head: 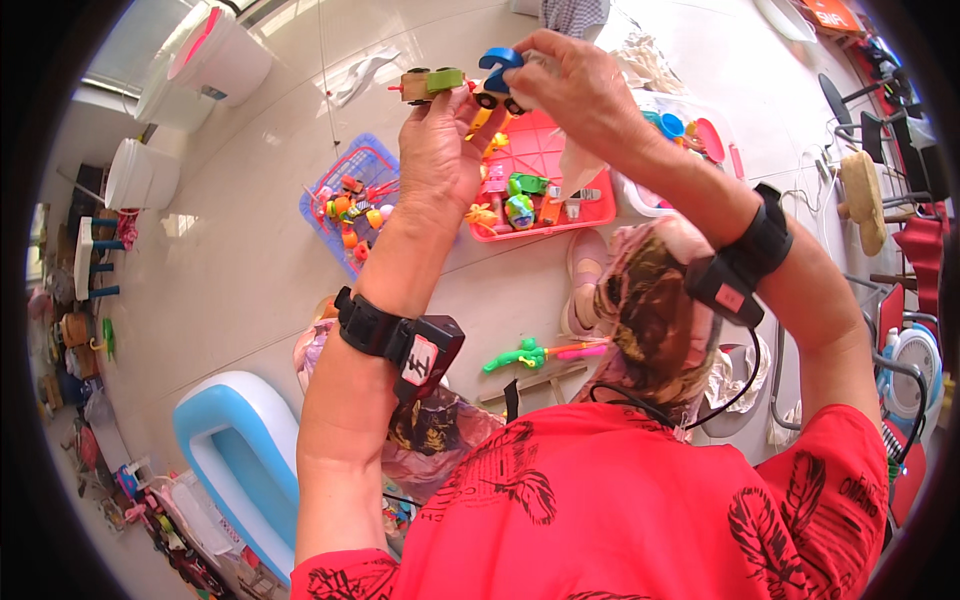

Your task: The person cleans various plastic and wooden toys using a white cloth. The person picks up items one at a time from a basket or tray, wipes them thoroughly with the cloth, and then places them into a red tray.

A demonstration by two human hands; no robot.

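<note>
My left hand (442,154) holds a small wooden toy train from below. One wooden car (414,88) carries a green block (445,80), with a red peg at its end. On the car beside it, which has black wheels, stands a curved blue block (500,58). My right hand (574,86) pinches that blue block, with a thin white cloth or wipe (580,169) hanging below the palm. Under both hands lies a pink-red plastic basket (544,231) with toys inside, among them a green toy car (529,183). My fingers hide part of the train.
A blue-purple basket (324,231) of toys sits at left, and a white tub (634,199) of toys at right. A green toy (525,355) lies near my feet. An inflatable pool (225,405), white buckets (229,64) and a small stool (84,259) stand leftward.
</note>
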